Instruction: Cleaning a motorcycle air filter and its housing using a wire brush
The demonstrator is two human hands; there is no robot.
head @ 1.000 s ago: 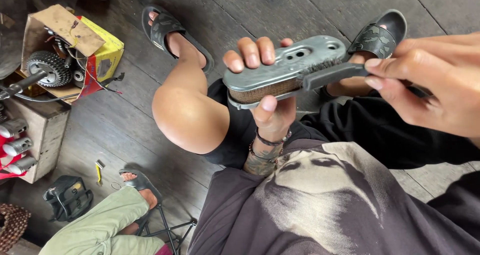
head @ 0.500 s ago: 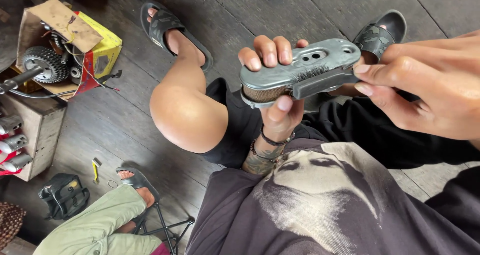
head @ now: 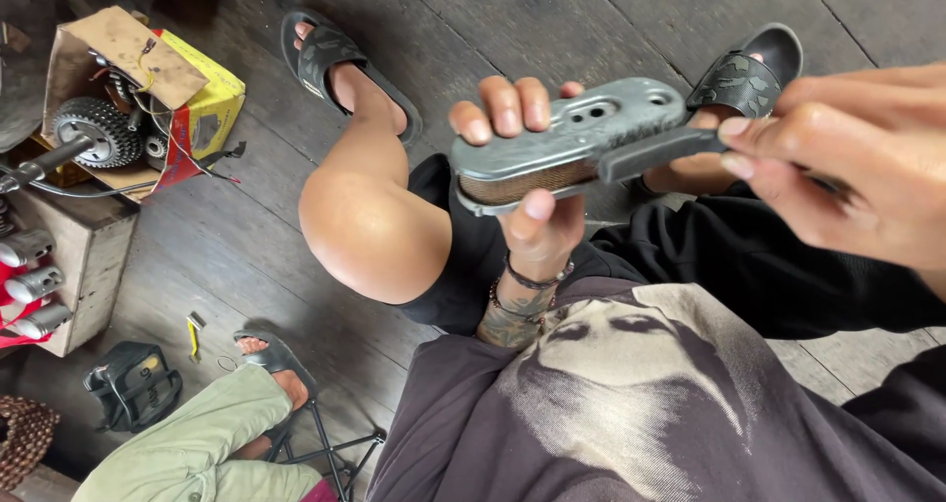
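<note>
My left hand point(head: 532, 201) grips a grey oval metal part point(head: 572, 137) with a brown mesh band along its side and two holes in its top face. Fingers curl over its far edge and the thumb presses the near edge. My right hand point(head: 857, 162) comes in from the right and pinches a dark flat tool point(head: 655, 152), whose end lies against the side of the grey part. Both hands are held above my knees.
My bare knee point(head: 370, 226) and feet in black sandals point(head: 335, 59) rest on dark wooden floorboards. A torn cardboard box point(head: 148, 78) with a toothed gear sits at the left, above a wooden crate point(head: 84, 266). Another person's leg in green trousers point(head: 197, 433) is at bottom left.
The grey part tilted up half a second ago and is now level again. My right hand stays on the dark tool at its side, shifted slightly.
</note>
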